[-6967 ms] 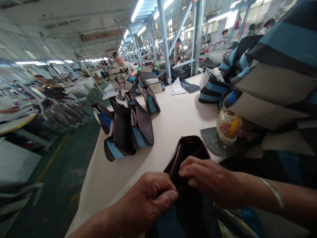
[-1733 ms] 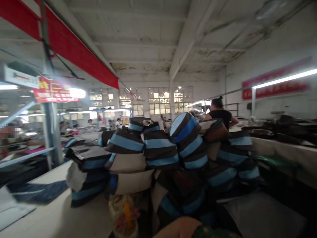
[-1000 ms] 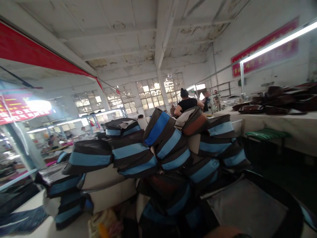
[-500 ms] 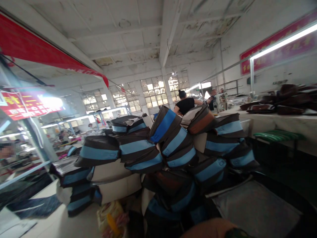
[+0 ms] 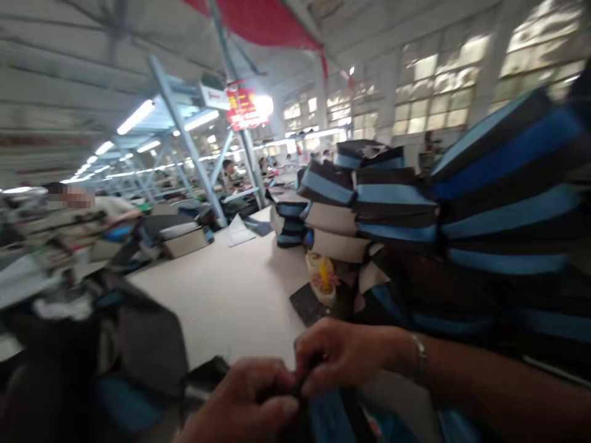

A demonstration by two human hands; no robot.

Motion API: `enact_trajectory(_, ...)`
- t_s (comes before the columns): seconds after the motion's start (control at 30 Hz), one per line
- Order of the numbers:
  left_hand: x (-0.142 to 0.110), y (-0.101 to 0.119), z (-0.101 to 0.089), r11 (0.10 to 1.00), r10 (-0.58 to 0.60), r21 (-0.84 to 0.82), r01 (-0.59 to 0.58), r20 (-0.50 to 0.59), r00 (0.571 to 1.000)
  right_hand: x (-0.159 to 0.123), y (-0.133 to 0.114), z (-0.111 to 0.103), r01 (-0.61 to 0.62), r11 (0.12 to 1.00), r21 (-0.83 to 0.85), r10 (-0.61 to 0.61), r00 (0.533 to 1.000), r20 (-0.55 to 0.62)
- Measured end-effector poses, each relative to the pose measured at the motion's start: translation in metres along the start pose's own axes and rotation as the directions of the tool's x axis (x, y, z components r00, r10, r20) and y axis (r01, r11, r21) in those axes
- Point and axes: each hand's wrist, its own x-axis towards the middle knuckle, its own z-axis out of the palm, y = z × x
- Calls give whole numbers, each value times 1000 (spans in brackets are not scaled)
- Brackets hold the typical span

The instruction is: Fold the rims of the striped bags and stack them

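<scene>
Near the bottom middle, my left hand (image 5: 249, 400) and my right hand (image 5: 344, 357) meet, thumbs and fingers closed. Between them they pinch the dark edge of a blue-striped fabric piece (image 5: 330, 415). A bracelet circles my right wrist. Most of the piece runs out of view below, and blur hides its shape. Beyond my right hand rises a stack of dark sewn fabric pieces with blue bands (image 5: 392, 194). A yellow and white bundle (image 5: 322, 280) rests on the table close to that stack.
The pale table (image 5: 221, 295) stretches away in front of me. More dark fabric pieces (image 5: 150, 344) lie at the left. Behind them a person (image 5: 115, 206) bends over other work. Metal posts (image 5: 189, 141) with lamps stand farther back.
The view has swung left and down. Both hands have come into sight, pinching the dark fabric edge; earlier only part of an arm showed at the bottom.
</scene>
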Motion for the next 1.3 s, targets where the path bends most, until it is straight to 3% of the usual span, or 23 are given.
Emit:
enact_trajectory(0.03, -8, -1, -1, 989, -33, -142, 45, 88, 996, -4, -1, 1, 4, 999, 35, -4, 1000, 7)
enact_trajectory(0.13, -14, 6, -2, 927, -73, -359, 111, 116, 991, -15, -10, -2, -39, 997, 68, 37, 999, 39)
enact_trajectory(0.33, -11, 29, -1, 943, -41, -331, 44, 19, 999, -21, -41, 1, -27, 948, -317, 10, 998, -55)
enact_trajectory(0.43, -13, 30, 1, 958, -15, -288, 0, -51, 999, -15, -46, 8, -73, 926, -372, 23, 990, -137)
enact_trajectory(0.53, -16, 27, 3, 957, -54, -289, 29, -80, 995, -9, -43, 16, -76, 929, -362, 9, 983, -184)
enact_trajectory(0.63, -19, 21, 1, 941, -74, -334, 49, -62, 995, -8, -36, 24, 40, 912, -409, -146, 962, -233)
enact_trajectory(0.7, -20, 16, -1, 922, -80, -382, 63, -28, 996, -10, -33, 30, 150, 843, -516, -312, 919, -242)
enact_trajectory(0.8, -20, 11, -8, 890, -70, -449, 79, 37, 997, -14, -33, 36, 212, 663, -718, -472, 863, -181)
enact_trajectory(0.93, -17, 7, -12, 859, -88, -498, 121, 89, 992, -20, -37, 38, 248, 403, -881, -573, 819, -32)
enact_trajectory(1.07, -14, 3, -8, 785, -76, -579, 221, 264, 961, -23, -43, 36, 316, 174, -933, -602, 783, 153)
enact_trajectory(1.2, -16, 4, -8, 798, -29, -566, 206, 306, 952, -22, -44, 38, 335, 140, -932, -581, 790, 197)
enact_trajectory(1.3, -19, 7, -12, 863, -33, -467, 191, 325, 945, -20, -39, 40, 283, 282, -917, -611, 790, 56)
